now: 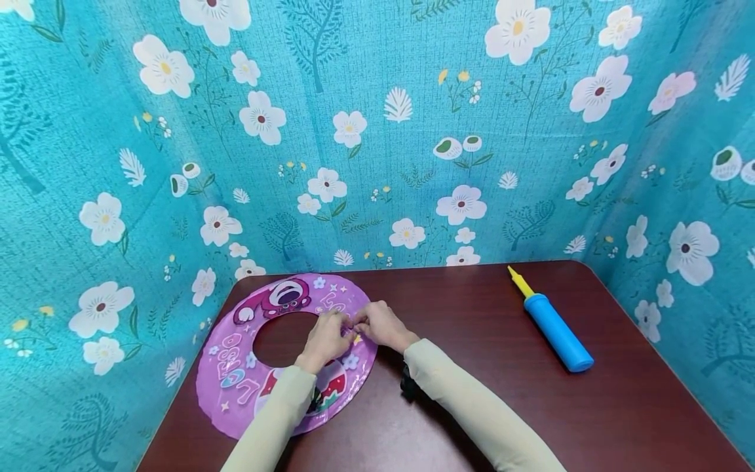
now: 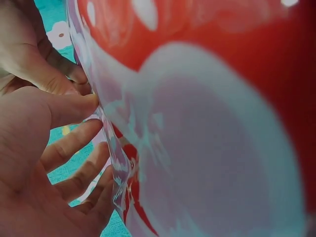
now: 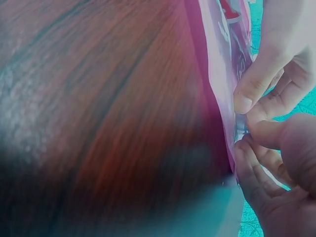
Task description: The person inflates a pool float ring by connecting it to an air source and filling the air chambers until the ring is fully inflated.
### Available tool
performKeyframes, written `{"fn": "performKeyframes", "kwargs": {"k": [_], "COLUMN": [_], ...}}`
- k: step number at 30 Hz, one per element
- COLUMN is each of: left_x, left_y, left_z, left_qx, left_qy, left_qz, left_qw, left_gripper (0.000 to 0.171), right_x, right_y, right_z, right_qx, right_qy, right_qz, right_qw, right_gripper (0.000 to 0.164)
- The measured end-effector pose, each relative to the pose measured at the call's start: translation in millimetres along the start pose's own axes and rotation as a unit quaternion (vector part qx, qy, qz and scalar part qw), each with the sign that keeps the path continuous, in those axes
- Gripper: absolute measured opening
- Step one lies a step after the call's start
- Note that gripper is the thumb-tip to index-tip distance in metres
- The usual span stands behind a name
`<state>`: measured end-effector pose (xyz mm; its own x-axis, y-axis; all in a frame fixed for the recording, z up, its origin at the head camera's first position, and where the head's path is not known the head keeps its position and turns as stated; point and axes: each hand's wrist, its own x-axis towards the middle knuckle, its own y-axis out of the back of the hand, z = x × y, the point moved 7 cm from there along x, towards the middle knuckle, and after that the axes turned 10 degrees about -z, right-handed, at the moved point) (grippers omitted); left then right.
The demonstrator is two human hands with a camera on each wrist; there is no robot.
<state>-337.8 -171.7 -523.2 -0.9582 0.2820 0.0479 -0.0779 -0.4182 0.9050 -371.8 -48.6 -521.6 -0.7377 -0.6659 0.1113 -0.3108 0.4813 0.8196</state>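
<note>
A pink-purple swim ring (image 1: 221, 354) with bear and strawberry prints lies on the left part of the table, looking plump with some creases. My left hand (image 1: 326, 337) reaches across its hole and pinches the film on the ring's right side. Right beside it, my right hand (image 1: 382, 324) pinches the same spot, fingertips nearly touching. In the right wrist view a small clear valve (image 3: 241, 123) shows between the fingertips. The fingers hide most of it, so whether it is plugged I cannot tell. The left wrist view shows wrinkled film by the left hand (image 2: 29, 148).
A blue hand pump (image 1: 557, 331) with a yellow nozzle (image 1: 519, 280) lies on the right of the dark red-brown table (image 1: 448, 328). A teal flowered curtain (image 1: 383, 157) surrounds the table's back and sides.
</note>
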Motion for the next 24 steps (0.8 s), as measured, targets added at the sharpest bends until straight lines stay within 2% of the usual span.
{"fn": "performKeyframes", "kwargs": {"k": [6,13,20,24], "left_x": [2.4,5.8,9.8,10.9], "left_y": [-0.8,-2.8,-3.5,-4.4], "left_z": [-1.4,-5.2,-10.2,-12.2], "left_qx": [0.003,-0.024,-0.045,-0.048], "left_qy": [0.026,0.053,0.093,0.097], "left_qz": [-0.008,-0.023,-0.026,-0.027], "left_qw": [0.9996,0.9980,0.9943,0.9938], "left_gripper": [0.018,0.015,0.012,0.009], "right_x": [0,-1,-2,-2], "right_y": [0,-3,-2,-2], "right_z": [7,9,10,10], "right_qx": [0.015,0.027,0.014,0.012], "right_qy": [-0.010,-0.029,-0.027,-0.026], "right_qz": [0.001,-0.011,-0.005,-0.005], "right_qw": [1.000,0.999,1.000,1.000], "right_gripper": [0.013,0.014,0.012,0.011]}}
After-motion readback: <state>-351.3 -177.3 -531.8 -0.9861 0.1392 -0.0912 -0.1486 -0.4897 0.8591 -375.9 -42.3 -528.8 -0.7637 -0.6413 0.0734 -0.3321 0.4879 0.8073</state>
